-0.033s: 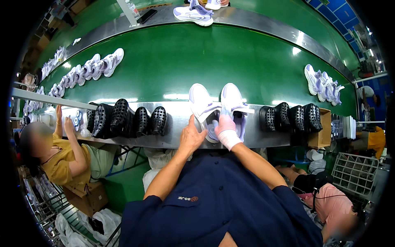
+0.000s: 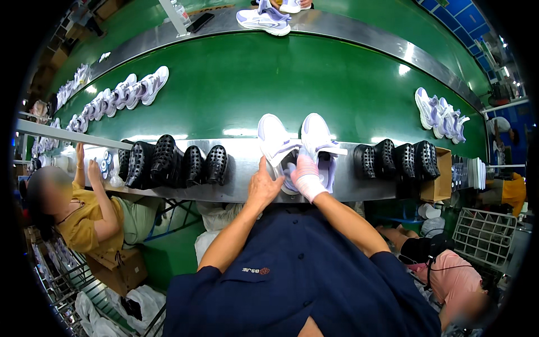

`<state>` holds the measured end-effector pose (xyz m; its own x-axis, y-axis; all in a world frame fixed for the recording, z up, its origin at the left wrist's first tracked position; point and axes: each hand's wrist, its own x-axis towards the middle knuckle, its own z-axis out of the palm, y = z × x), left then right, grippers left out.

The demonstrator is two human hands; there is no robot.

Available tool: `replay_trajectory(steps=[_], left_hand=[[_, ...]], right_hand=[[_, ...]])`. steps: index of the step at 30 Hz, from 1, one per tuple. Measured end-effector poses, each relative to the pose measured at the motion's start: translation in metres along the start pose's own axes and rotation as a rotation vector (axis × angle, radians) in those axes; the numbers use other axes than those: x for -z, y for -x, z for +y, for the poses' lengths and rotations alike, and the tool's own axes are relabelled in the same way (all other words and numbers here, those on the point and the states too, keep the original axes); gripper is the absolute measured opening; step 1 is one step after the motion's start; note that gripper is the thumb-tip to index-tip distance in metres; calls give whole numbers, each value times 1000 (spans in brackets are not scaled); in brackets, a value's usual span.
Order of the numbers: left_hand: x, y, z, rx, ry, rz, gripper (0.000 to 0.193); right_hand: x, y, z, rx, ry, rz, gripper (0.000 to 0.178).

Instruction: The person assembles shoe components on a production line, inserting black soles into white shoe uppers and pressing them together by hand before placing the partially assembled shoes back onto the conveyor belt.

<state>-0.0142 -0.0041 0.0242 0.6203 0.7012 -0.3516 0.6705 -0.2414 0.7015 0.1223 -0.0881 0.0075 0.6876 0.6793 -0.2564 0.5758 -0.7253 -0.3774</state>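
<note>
Two white and lavender sneakers stand side by side on the steel ledge (image 2: 241,188) right in front of me, toes pointing away onto the green conveyor belt (image 2: 292,84). My bare left hand (image 2: 264,186) grips the heel of the left sneaker (image 2: 273,137). My right hand (image 2: 306,175), in a white glove, presses on that shoe's lavender opening, between it and the right sneaker (image 2: 317,135). Whether the glove also touches the right sneaker is unclear.
Black perforated clogs line the ledge on the left (image 2: 168,163) and the right (image 2: 396,160). Rows of pale sneakers lie on the belt at far left (image 2: 123,92) and far right (image 2: 441,112). A person in yellow (image 2: 84,219) sits at left, another in pink (image 2: 449,275) at lower right.
</note>
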Motion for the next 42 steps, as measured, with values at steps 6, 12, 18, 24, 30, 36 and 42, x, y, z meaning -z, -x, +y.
replay_trajectory(steps=[6,12,18,24,30,36,42], left_hand=[[-25,-31,7,131,-72,69,79],[-30,-28,-2,25,-60,157,73],[14,48,1,-579,-146,195,31],[-19,28,29,-608,-107,-288,54],[-38,16,28,-417,-413,-399,55],[-37,8,46,-486,-637,-205,31],[-2,-77,70,-621,-664,-88,29]], right_hand=[[-1,-10,-13,-25,-198,69,17],[5,-3,-11,-28,-168,-3,21],[92,69,49,-73,-265,349,27],[-3,19,124,-157,-54,209,29],[21,21,65,-85,-125,43,38],[42,31,81,-49,-448,75,30],[66,58,92,-133,-476,-27,31]])
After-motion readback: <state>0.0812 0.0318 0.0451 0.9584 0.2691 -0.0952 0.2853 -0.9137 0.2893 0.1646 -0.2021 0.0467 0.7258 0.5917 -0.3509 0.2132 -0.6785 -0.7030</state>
